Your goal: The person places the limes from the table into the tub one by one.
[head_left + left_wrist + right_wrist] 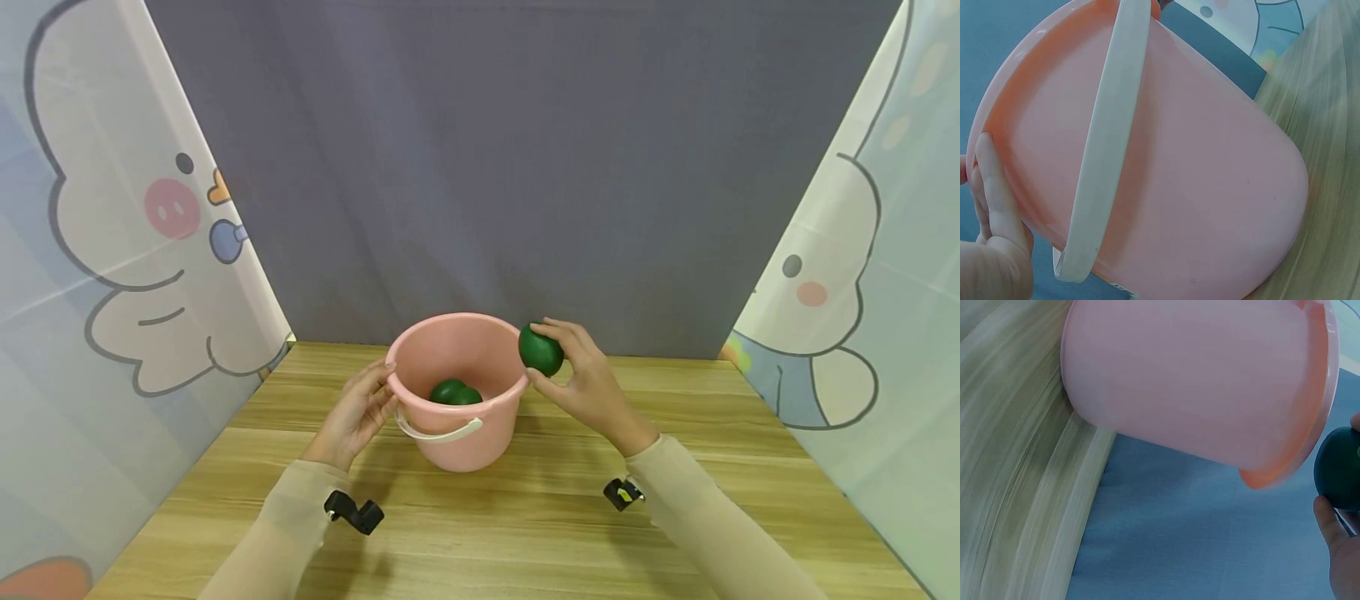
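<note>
A pink bucket [465, 442] with a white handle [1107, 150] stands upright on the wooden table. My left hand [362, 417] holds its rim at the left side, with fingertips over the edge. In the left wrist view, the left hand [1000, 231] shows a finger lying against the outside just under the rim. To the right of the rim, my right hand [585, 379] grips a dark green ball [540, 350] between thumb and fingers, at about rim height. Inside the bucket lie two similar green balls [447, 391], partly hidden by the front wall.
The wooden table [480, 533] reaches back to a grey cloth backdrop [480, 167]. Cartoon-printed curtains [135, 350] hang along both sides. Each wrist carries a small black mount [354, 512]. The handle hangs down at the bucket's front.
</note>
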`<state>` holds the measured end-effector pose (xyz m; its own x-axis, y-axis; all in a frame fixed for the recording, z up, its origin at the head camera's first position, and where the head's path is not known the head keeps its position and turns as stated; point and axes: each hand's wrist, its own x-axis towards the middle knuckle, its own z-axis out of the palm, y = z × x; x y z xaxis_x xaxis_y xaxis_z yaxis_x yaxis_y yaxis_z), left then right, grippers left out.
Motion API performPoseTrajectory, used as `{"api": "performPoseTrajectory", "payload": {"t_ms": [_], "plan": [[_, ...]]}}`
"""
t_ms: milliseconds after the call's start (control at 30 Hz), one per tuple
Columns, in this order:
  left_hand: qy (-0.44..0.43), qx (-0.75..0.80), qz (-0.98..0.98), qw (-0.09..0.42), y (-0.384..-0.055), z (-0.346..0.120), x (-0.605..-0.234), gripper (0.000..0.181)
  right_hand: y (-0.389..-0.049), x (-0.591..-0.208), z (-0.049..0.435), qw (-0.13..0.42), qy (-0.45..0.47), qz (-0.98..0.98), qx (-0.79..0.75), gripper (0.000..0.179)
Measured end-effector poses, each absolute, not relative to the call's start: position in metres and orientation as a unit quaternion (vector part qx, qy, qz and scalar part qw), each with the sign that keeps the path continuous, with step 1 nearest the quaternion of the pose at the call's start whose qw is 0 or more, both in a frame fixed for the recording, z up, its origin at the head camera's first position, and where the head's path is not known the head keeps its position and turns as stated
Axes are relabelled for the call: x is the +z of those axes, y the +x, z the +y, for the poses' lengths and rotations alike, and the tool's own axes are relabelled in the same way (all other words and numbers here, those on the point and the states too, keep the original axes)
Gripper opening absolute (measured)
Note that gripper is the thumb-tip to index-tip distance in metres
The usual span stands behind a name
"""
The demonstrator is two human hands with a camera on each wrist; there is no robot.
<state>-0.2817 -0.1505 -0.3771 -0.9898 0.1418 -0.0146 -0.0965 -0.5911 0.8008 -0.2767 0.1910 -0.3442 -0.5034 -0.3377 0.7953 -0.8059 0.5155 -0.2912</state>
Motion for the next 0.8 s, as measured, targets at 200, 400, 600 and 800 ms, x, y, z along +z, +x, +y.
{"api": "performPoseTrajectory", "payload": {"t_ms": [200,400,600,800], "plan": [[0.027,0.891,0.449,0.068,-0.2826,-0.1502,-0.3772,0.023,-0.2765,-0.3423,0.1889,0.346,0.36,-0.797,0.338,0.06],[0.029,0.891,0.448,0.068,-0.2823,-0.1502,-0.3771,0.025,-0.2784,-0.3432,0.1875,0.347,0.364,-0.795,0.34,0.06],[0.029,0.89,0.45,0.068,-0.2816,-0.1504,-0.3768,0.025,-0.2789,-0.3432,0.1846,0.34,0.364,-0.795,0.347,0.059],[0.022,0.89,0.45,0.067,-0.2818,-0.1507,-0.3773,0.023,-0.28,-0.3438,0.1811,0.34,0.365,-0.792,0.351,0.059]]}}
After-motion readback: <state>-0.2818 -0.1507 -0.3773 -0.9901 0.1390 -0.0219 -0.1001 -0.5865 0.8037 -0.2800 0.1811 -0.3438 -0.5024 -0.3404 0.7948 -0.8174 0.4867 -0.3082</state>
